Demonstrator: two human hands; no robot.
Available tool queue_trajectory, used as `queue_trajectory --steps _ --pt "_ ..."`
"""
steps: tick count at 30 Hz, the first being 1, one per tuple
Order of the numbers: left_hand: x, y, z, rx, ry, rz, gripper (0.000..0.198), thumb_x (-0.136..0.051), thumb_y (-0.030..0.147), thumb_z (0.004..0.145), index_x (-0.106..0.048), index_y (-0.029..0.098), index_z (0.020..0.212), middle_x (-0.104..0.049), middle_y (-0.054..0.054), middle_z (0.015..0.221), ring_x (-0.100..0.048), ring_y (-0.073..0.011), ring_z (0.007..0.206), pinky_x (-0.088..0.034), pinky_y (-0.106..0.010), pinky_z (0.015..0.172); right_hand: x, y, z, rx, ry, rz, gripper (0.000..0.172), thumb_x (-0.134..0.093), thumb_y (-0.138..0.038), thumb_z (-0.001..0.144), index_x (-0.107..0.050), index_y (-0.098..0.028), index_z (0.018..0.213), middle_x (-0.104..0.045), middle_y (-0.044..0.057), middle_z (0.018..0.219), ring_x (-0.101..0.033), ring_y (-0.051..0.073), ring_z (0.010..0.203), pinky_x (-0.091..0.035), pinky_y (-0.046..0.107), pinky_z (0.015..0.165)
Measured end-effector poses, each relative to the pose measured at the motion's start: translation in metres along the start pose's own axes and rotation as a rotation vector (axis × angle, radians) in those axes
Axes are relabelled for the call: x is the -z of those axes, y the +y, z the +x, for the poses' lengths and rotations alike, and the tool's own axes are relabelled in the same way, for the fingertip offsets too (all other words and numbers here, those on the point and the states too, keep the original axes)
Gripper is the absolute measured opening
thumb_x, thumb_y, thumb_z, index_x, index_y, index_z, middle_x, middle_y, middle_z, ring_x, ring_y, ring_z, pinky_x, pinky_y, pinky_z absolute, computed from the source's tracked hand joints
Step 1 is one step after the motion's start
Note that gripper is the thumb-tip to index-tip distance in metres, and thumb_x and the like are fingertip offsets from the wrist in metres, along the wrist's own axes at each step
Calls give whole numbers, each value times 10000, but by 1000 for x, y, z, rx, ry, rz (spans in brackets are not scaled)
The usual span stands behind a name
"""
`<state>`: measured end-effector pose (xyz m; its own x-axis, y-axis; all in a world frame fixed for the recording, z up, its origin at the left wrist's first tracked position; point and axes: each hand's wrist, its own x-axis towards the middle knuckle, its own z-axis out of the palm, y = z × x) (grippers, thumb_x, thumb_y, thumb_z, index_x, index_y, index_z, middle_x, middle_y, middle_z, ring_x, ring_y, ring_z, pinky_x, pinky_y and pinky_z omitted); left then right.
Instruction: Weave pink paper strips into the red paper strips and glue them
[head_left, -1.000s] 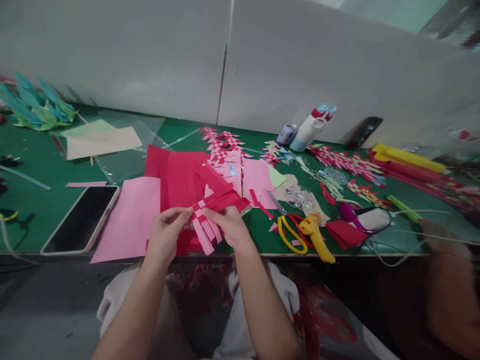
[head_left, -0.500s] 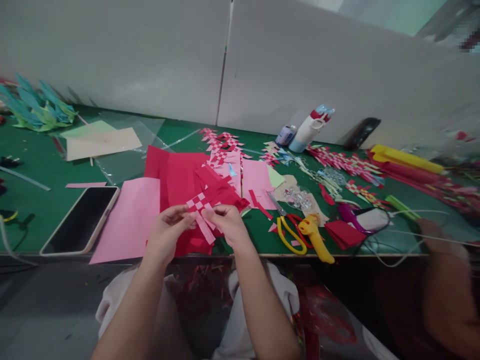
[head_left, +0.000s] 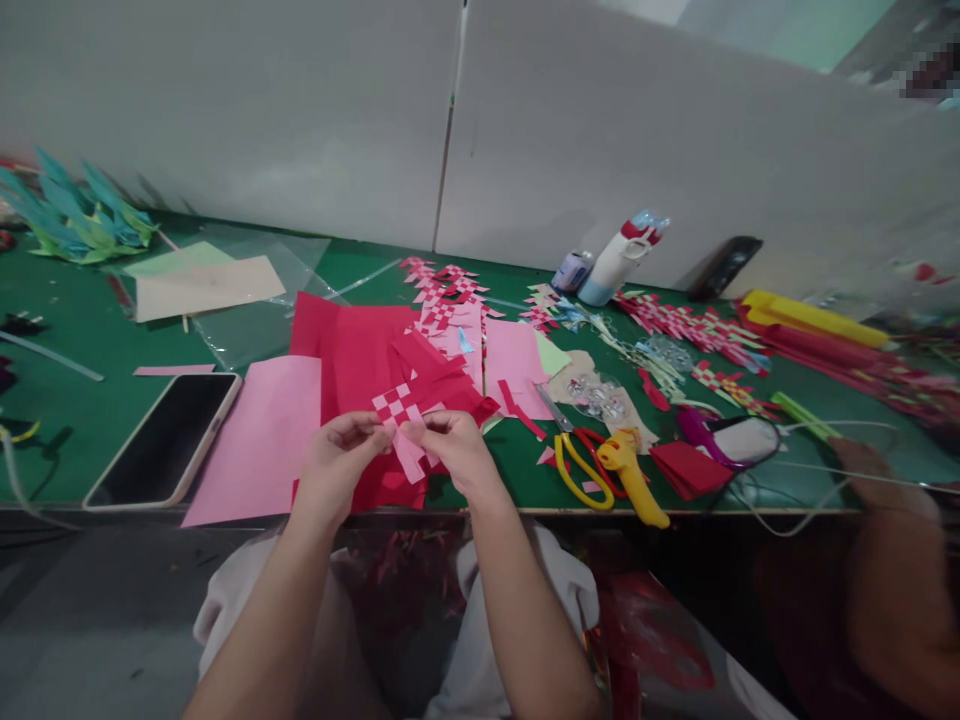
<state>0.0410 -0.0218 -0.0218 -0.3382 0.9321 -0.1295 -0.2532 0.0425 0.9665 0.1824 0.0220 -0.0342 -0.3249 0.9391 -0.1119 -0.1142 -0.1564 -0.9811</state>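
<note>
Both of my hands hold a small woven piece of pink and red paper strips just above the near edge of the green table. My left hand pinches its left side. On the other side, my right hand pinches the strips, with loose pink ends hanging between the fingers. Under the piece lie red paper sheets and a pink sheet.
A phone lies at the left. Yellow-handled scissors and a yellow glue gun lie to the right, with more woven pieces, a bottle and paper rolls behind. Another person's hand is at the far right.
The woven piece has risen and turned so its checkered square faces up. My fingers have drawn closer together on it; the loose pink strips hang shorter.
</note>
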Motion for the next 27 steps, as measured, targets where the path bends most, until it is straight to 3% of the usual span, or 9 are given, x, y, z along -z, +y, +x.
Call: queue_trajectory --steps 9,16,19,27 --pt "0 0 -1 8 -34 31 288 -812 349 586 -639 139 680 -591 16 645 -520 -81 607 -423 -195 591 -2 -8 -2 -19 -42 17 351 -790 -446 597 -625 -137 589 -469 -45 531 -360 63 503 -276 214 483" --pt "-1 -3 1 35 -33 -20 279 -814 333 579 -610 156 649 -564 42 608 -521 -77 581 -429 -193 581 -6 -5 1 -64 180 213 406 -821 -434 550 -529 -153 515 -380 -69 475 -297 51 453 -245 217 446" --pt "0 -5 0 44 -43 7 265 -811 333 588 -619 159 644 -602 28 622 -547 -88 602 -436 -198 591 -7 -2 2 -28 214 202 412 -825 -422 549 -520 -154 475 -334 -77 440 -266 51 445 -241 229 450" --pt "1 -9 -2 87 -146 103 249 -800 340 601 -712 144 727 -662 -23 639 -573 -136 600 -448 -249 579 -9 0 2 -51 251 167 384 -826 -446 539 -578 -156 490 -379 -66 432 -281 62 454 -267 243 464"
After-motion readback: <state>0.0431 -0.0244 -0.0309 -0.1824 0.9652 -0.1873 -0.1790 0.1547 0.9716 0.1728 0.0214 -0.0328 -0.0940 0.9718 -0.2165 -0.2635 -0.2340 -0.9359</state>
